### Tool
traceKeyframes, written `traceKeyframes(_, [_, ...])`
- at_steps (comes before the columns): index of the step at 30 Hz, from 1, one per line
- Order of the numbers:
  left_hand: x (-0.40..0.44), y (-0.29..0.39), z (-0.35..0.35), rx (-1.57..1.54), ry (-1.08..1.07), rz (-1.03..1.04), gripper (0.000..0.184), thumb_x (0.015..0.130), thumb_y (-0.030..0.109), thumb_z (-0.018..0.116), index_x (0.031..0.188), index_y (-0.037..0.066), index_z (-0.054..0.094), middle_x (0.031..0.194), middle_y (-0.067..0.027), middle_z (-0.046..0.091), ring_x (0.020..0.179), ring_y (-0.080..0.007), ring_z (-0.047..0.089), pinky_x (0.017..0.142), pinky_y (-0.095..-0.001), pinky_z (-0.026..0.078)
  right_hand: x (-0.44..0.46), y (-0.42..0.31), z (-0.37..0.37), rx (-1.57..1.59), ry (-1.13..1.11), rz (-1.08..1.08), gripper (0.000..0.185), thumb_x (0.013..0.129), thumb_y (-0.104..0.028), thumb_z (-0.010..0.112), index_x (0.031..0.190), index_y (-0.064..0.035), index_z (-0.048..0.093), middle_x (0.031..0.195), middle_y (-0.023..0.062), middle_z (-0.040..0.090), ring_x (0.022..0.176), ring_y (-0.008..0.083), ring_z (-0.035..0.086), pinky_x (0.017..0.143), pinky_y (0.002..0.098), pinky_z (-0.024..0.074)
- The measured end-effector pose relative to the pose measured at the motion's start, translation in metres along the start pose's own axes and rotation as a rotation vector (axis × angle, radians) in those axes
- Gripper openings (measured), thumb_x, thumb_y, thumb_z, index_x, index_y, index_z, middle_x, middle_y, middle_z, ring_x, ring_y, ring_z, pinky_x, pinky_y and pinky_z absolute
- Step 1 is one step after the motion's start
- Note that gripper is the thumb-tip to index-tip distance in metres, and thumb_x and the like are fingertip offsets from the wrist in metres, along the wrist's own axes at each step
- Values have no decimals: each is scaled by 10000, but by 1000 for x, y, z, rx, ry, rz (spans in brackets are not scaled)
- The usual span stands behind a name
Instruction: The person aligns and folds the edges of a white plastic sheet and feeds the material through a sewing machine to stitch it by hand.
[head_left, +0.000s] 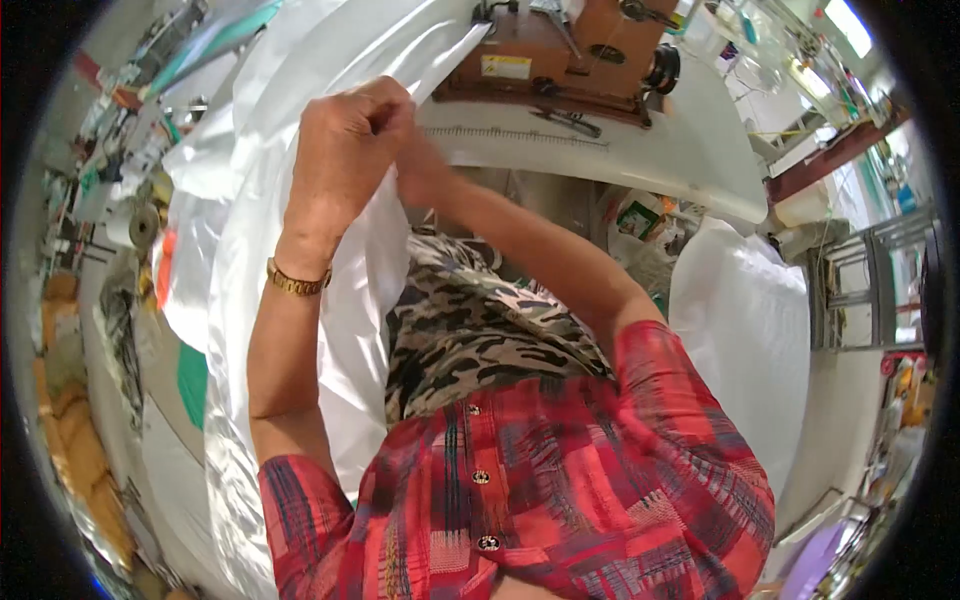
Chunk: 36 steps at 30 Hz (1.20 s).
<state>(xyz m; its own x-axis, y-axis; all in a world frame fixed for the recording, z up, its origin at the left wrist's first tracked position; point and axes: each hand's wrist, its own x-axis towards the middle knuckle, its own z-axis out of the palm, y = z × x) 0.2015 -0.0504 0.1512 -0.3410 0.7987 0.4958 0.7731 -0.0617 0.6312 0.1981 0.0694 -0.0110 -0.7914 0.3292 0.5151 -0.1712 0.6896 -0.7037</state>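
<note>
White sheet is draping from 11 to 8 o'clock, reaching the sewing machine at 1. Left hand is apparently pinching its edge, fingers curled; right hand is blurring, can't tell its fingers. Uneven tugging could be skewing the edge.

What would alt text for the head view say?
A person's left hand, apparently gripping shiny white sheeting, is beside the blurred right hand; the sheeting extends up to a brown sewing machine on a pale table.
</note>
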Motion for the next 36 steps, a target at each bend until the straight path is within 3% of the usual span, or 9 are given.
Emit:
traceKeyframes(1, [5, 6, 0, 106, -77, 127, 51, 849, 49, 637, 827, 7, 658, 617, -35, 588, 565, -84, 543, 529, -254, 432, -5, -50, 15, 696, 338, -140, 329, 879, -217, 558, 1138, -14, 569, 1240, 257, 533, 1184, 371, 482, 1030, 436, 365])
traceKeyframes(5, [6, -3, 6, 554, -281, 402, 88, 809, 112, 580, 763, 40, 556, 647, -151, 610, 606, -356, 618, 532, -418, 472, -20, -8, 55, 486, 278, -97, 320, 876, -207, 564, 1143, -29, 567, 1228, 217, 543, 1172, 338, 493, 1015, 419, 380])
traceKeyframes(13, [-68, -109, 90, 459, -8, 288, 62, 828, 80, 560, 838, 75, 498, 708, -89, 603, 642, -306, 635, 561, -426, 506, -116, 25, 24, 33, -81, -17, 309, 871, -184, 578, 1155, -64, 563, 1199, 125, 568, 1145, 261, 520, 981, 380, 416])
traceKeyframes(14, [-71, -111, 96, 454, 2, 254, 62, 828, 80, 560, 838, 75, 498, 708, -89, 603, 642, -306, 635, 561, -426, 506, -88, -34, -23, -511, -699, 241, 247, 868, -131, 530, 1075, -3, 573, 1165, 274, 546, 1194, 385, 465, 1045, 473, 348])
traceKeyframes(16, [-75, -114, 106, 342, 41, 138, 71, 854, 95, 582, 811, 56, 542, 718, -118, 627, 641, -316, 630, 555, -428, 493, -111, 22, -45, -433, -519, -260, 202, 900, -202, 529, 990, -57, 636, 1006, 157, 653, 940, 332, 622, 819, 443, 506])
traceKeyframes(18, [-78, -114, 115, 160, 127, -11, 102, 858, 108, 610, 789, 46, 566, 699, -108, 626, 606, -267, 618, 530, -394, 472, -68, -55, -101, -850, -892, 25, 181, 887, -180, 547, 965, -36, 625, 962, 134, 652, 903, 303, 627, 819, 439, 503])
traceKeyframes(23, [-83, -114, 117, -268, 150, -366, 165, 857, 135, 675, 749, 21, 627, 657, -14, 596, 567, -76, 512, 505, -268, 393, -41, -12, -133, -687, -219, -680, 232, 769, -167, 603, 987, -87, 617, 1055, 56, 598, 1091, 241, 539, 997, 443, 401])
traceKeyframes(25, [-82, -112, 119, -719, 99, -518, 174, 839, 153, 713, 752, 23, 636, 672, 57, 540, 624, -16, 431, 532, -210, 352, -40, -9, -132, -711, -265, -703, 228, 770, -162, 595, 987, -96, 617, 1072, 32, 588, 1105, 220, 522, 1017, 426, 380])
traceKeyframes(36, [-83, -110, 99, -799, -100, -696, 178, 796, 197, 763, 827, 56, 659, 672, 66, 515, 596, -39, 434, 523, -210, 335, -33, -13, -133, -637, -479, -754, 197, 727, -151, 594, 913, -93, 618, 1008, 20, 586, 1013, 222, 530, 929, 392, 403])
